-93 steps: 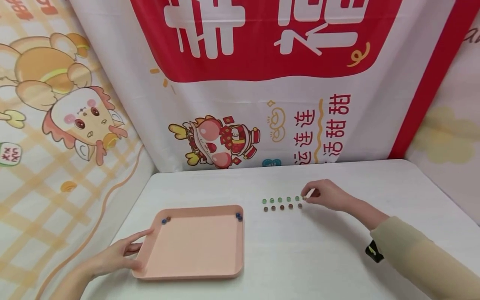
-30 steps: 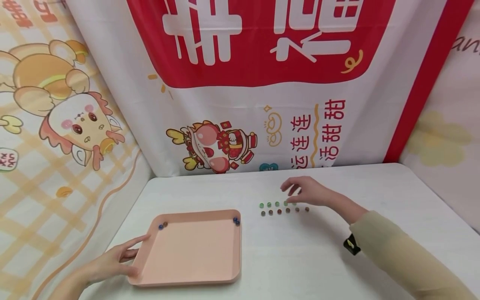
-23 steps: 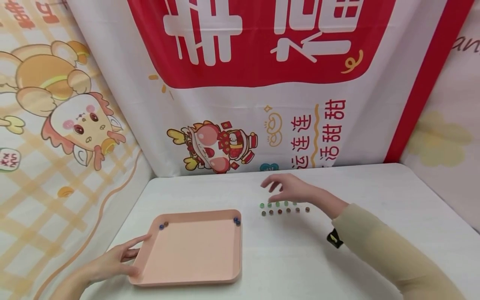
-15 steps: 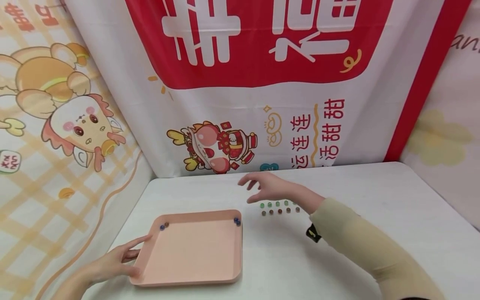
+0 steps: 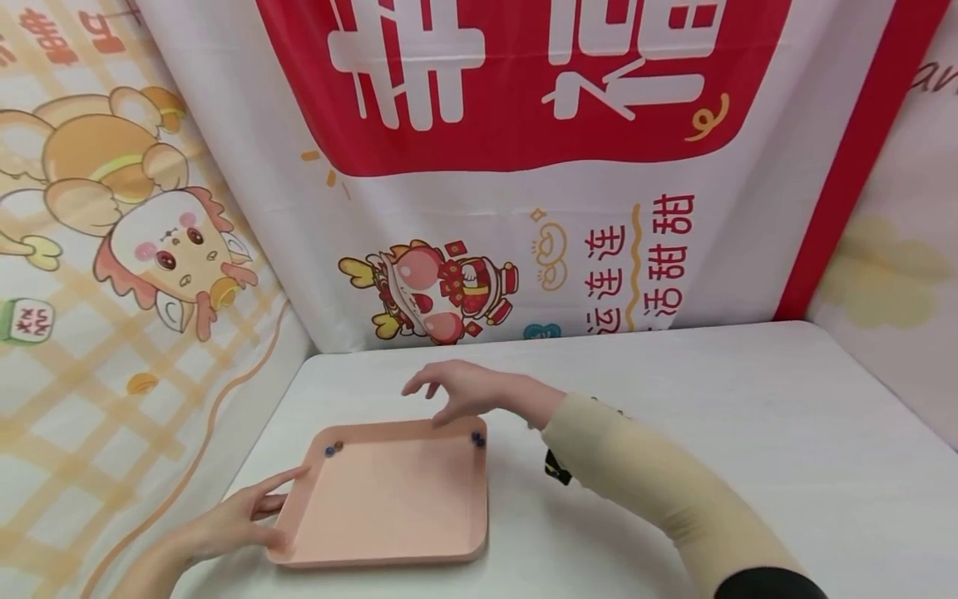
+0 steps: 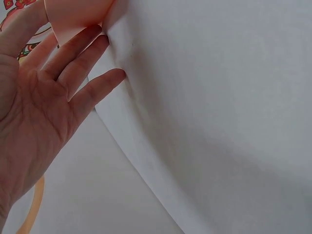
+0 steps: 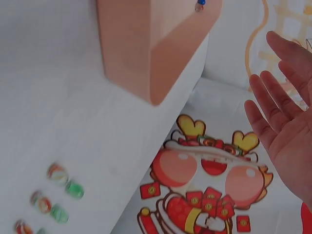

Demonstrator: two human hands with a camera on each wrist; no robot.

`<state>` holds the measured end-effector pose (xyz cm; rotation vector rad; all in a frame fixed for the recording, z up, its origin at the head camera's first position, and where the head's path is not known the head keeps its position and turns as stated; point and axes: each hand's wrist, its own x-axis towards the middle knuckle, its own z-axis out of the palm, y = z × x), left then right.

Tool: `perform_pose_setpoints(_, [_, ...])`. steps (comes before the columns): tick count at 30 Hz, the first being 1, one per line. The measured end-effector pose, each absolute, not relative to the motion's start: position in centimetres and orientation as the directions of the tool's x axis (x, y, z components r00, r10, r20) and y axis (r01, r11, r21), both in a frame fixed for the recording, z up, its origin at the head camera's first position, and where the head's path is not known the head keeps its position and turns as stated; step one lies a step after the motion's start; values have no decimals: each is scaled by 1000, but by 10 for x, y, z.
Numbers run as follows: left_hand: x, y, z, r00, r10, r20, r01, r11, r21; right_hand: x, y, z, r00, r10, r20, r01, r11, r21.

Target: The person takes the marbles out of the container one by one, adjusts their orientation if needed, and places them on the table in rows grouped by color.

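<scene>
My left hand (image 5: 235,524) rests against the left rim of a pink tray (image 5: 397,499), thumb and fingers spread along it. In the left wrist view its fingers are fairly straight and touch the tray's outer side. Over the tray's far rim hovers my right hand (image 5: 466,391), fingers loosely bent and holding nothing. A blue marble (image 5: 329,452) and a brown marble (image 5: 339,446) lie in the far left corner, with dark blue marbles (image 5: 477,439) in the far right one. In the right wrist view, green marbles (image 7: 74,189) and brown swirled marbles (image 7: 58,174) form two rows.
The tray stands on a white table (image 5: 748,416). Behind it hangs a red and white printed banner (image 5: 516,133), and a patterned cloth (image 5: 112,333) covers the left side. My right sleeve (image 5: 629,466) hides most of the marble rows in the head view.
A brown marble pinched earlier by my right hand now sits at the right end of the brown row. That hand has moved left, past the rows, to the tray. My left hand stays put.
</scene>
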<state>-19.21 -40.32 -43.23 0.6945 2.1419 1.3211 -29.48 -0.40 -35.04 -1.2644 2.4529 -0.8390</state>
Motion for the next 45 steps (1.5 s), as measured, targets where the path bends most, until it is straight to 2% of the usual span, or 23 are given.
perform_pose_setpoints(6, [-193, -402, -431, -753, 628, -196, 124, 428, 895, -298, -36, -355, -560, -828, 27, -677, 439, -590])
perform_pose_setpoints(14, [-191, -399, -428, -754, 627, -195, 144, 447, 883, -304, -64, -368, -591, -807, 2, -648, 473, -596])
perform_pose_setpoints(28, [-191, -399, -426, -756, 609, -242, 65, 437, 897, -306, -98, -390, -612, -789, -48, -564, 478, -673])
perform_pose_setpoints(38, [-192, -397, -426, -753, 625, -207, 117, 437, 892, -302, -123, -402, -581, -812, -55, -617, 483, -621])
perform_pose_setpoints(45, [-190, -398, -426, -746, 628, -222, 77, 413, 908, -299, -130, -413, -584, -809, -57, -616, 488, -619])
